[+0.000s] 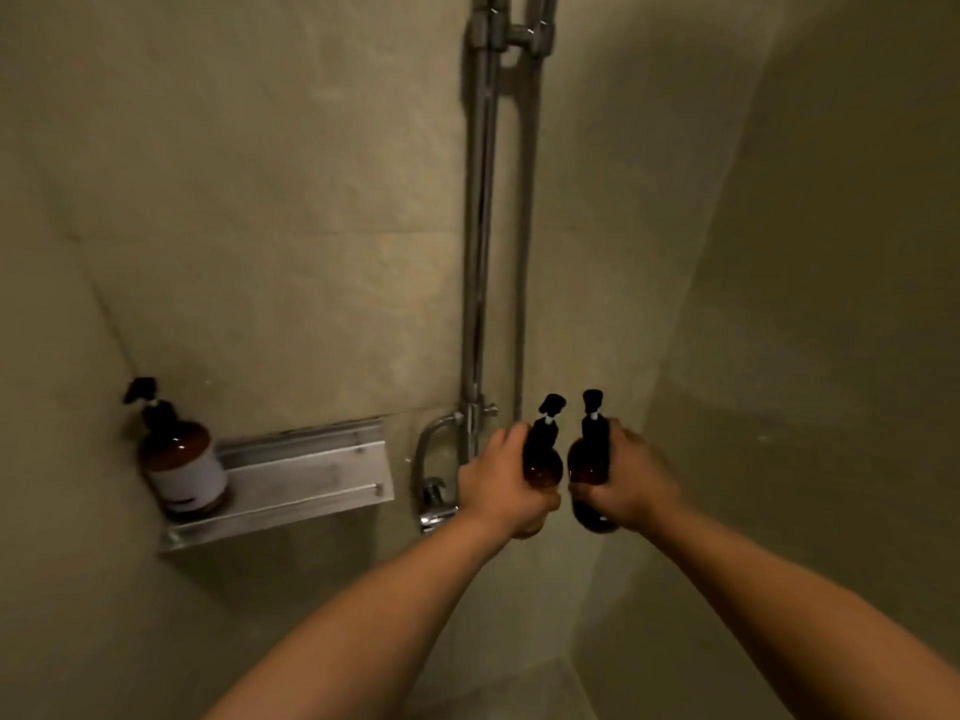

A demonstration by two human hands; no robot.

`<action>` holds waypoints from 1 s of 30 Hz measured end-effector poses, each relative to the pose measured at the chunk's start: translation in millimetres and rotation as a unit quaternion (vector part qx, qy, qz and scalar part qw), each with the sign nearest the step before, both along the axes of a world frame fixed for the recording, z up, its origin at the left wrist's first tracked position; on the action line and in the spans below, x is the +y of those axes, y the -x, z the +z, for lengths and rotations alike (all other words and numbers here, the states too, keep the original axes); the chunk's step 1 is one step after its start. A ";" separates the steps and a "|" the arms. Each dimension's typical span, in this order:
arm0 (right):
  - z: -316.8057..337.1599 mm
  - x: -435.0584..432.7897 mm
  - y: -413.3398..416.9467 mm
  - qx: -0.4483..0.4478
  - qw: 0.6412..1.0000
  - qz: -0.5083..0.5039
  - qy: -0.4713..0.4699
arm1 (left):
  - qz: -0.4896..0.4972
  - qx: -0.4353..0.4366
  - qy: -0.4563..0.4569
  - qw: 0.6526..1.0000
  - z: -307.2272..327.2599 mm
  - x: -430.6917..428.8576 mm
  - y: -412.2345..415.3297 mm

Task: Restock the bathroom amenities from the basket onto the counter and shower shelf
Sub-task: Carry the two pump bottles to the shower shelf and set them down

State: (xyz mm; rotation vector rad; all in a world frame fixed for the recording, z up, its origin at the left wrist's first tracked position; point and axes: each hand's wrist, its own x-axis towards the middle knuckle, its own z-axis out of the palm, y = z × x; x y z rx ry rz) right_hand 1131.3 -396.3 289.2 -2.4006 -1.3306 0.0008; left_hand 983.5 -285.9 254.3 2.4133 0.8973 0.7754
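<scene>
Two amber pump bottles with black pump heads are held upright side by side in front of the shower wall. My left hand [501, 478] grips the left pump bottle [543, 454]. My right hand [626, 478] grips the right pump bottle [587, 459]. Both bottles hang in the air to the right of the metal shower shelf [311, 480]. A third amber pump bottle with a white label [179, 457] stands at the shelf's left end, in the wall corner. The basket is out of sight.
Chrome shower pipes [480, 226] run up the wall just behind my hands. A chrome tap and hose [434, 485] sit between the shelf and my left hand. Beige tiled walls close in on both sides. The light is dim.
</scene>
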 end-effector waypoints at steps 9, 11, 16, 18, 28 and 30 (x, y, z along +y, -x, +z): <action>29.7 138.6 49.4 -0.016 0.983 0.160 -0.087 | 0.143 -0.035 -0.084 0.986 34.7 113.2 64.5; 32.6 164.4 65.4 -0.014 0.978 0.188 -0.089 | 0.177 -0.035 -0.089 0.980 38.8 131.5 84.9; 40.3 213.7 103.8 0.006 0.959 0.264 -0.103 | 0.255 -0.011 -0.102 0.961 46.3 168.6 133.6; 42.0 228.2 116.3 0.005 0.952 0.288 -0.104 | 0.276 0.012 -0.117 0.954 47.1 177.8 149.5; 34.0 254.1 142.7 -0.002 0.936 0.339 -0.095 | 0.327 0.036 -0.141 0.934 40.5 179.3 185.3; 28.8 254.4 142.8 0.012 0.938 0.334 -0.092 | 0.336 0.033 -0.138 0.931 34.8 176.9 184.0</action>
